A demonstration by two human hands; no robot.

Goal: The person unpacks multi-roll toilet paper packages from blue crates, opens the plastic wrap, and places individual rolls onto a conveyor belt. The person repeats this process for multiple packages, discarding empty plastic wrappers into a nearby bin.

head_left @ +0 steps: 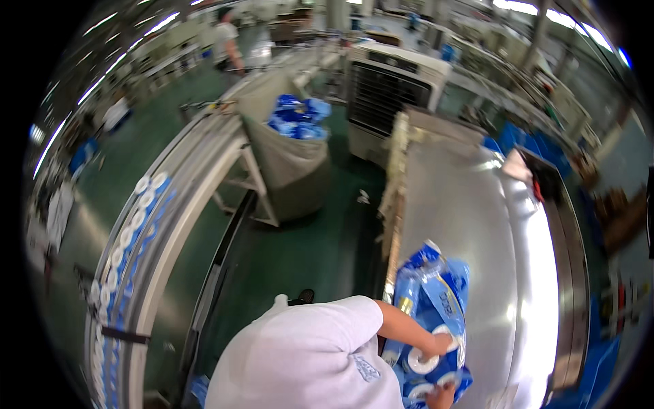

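Observation:
A blue plastic pack of white paper rolls [436, 300] lies on the left edge of the metal table, at the lower right. White round roll ends [420, 361] show at its near end. My left hand [434, 345] reaches in from a white sleeve, its fingers curled down over a roll end. Just nearer, my right hand [441, 395] grips the near end of the pack, fingers bent against a roll. The fingertips of both hands are partly hidden and blurred. My white-shirted torso fills the lower middle.
A curved conveyor [177, 211] carrying a row of blue-wrapped white rolls [126, 238] runs along the left. Beyond stands a big fabric bag [289, 170] with blue packs on top, beside an air cooler [388, 95]. Another person [227, 42] is far off.

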